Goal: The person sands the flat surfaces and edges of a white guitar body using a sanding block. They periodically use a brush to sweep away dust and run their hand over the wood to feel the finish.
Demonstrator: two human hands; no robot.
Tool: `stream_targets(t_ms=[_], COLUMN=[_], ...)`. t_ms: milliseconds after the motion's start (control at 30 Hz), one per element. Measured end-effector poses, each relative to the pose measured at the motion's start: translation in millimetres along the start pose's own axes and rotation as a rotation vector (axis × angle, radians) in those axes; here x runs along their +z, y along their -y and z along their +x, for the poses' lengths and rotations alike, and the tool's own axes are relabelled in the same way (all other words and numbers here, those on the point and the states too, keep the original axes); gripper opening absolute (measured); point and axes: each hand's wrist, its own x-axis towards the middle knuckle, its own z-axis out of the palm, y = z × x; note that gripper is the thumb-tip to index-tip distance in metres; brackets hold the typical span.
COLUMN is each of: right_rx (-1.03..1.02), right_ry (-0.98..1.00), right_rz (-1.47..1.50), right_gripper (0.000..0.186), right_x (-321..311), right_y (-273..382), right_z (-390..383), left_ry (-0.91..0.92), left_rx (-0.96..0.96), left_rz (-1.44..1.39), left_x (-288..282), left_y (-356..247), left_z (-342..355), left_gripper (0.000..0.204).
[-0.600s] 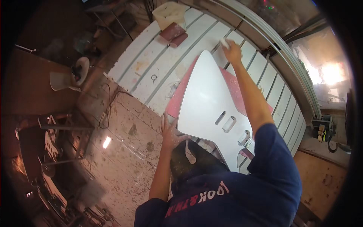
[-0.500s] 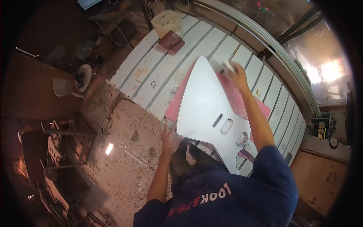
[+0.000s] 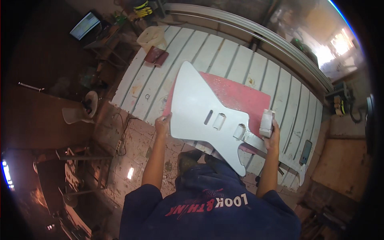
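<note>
A white electric guitar (image 3: 196, 108) with an angular body lies flat, its neck running to the lower right and ending in a pale headstock (image 3: 302, 175). Slots and pickup cavities are cut through its face. Beneath it, a red mat (image 3: 244, 94) sticks out at the far side. My left hand (image 3: 162, 125) is closed at the left edge of the guitar body, fingers bent against the rim. In my right hand (image 3: 273, 138) is a pale, dusty sanding block (image 3: 267, 123), gripped above the mat beside the neck, apart from the body.
The slatted white table (image 3: 224, 52) carries folded brown sandpaper (image 3: 156, 56), a cream bag (image 3: 152, 38) and a dark phone (image 3: 306, 152). A metal rail (image 3: 240, 28) runs behind it. To the left stand a white fan (image 3: 91, 103), a cable (image 3: 125, 132) and a rack (image 3: 82, 158).
My right hand has come down from the body's far tip toward the neck with the block. My left hand, spread before, is now closed at the body's edge. The view has shifted.
</note>
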Motion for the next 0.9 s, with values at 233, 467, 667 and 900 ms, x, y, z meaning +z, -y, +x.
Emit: stream_targets(t_ms=[233,467,667,900], right_rx=[-0.089,-0.278,-0.822,-0.595], right_ry=[0.058,-0.271,-0.359,0.141], right_rz=[-0.261,-0.872,-1.304,-1.239], right_gripper=[0.038,0.043,0.047,0.038], right_x=[20,-29,8,14], right_y=[13,-9,-18,-22], right_z=[10,83,50,30], left_ry=[-0.083,-0.134,-0.094,0.016], left_rx=[-0.072,-0.063,-0.038,-0.050], left_rz=[0.074,-0.062,-0.054,-0.088], left_x=[12,13,-20,-17], left_y=[19,24,45,35], left_z=[2,-29,-55,-82], left_gripper=[0.053,0.057,0.054,0.041])
